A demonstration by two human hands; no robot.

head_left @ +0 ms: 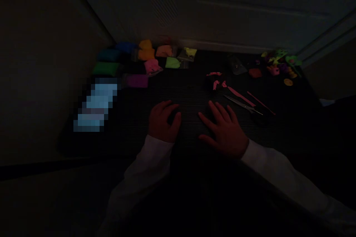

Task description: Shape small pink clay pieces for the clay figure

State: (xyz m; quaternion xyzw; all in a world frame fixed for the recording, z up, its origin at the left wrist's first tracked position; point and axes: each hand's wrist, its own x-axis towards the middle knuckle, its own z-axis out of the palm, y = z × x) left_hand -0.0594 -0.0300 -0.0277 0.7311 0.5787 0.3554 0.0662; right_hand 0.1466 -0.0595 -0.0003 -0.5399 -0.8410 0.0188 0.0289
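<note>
In dim light, my left hand (164,121) rests on the dark tabletop (178,98), thumb apart from the loosely curved fingers, holding nothing. To its right my right hand (224,129) lies with fingers spread, also without anything in it. Just beyond the right hand are a pair of scissors (244,106), a pink flat modelling tool (240,96) and a thin pink stick (260,102). A dark lump with pink pieces on it (216,81) sits past the right fingertips; its kind is hard to make out.
Packets of coloured clay, among them green (107,69), purple (137,81) and orange (146,50), line the back left. A blurred bright screen (97,105) lies at the left edge. Small colourful figures (283,63) cluster at the back right, near a red lump (255,73).
</note>
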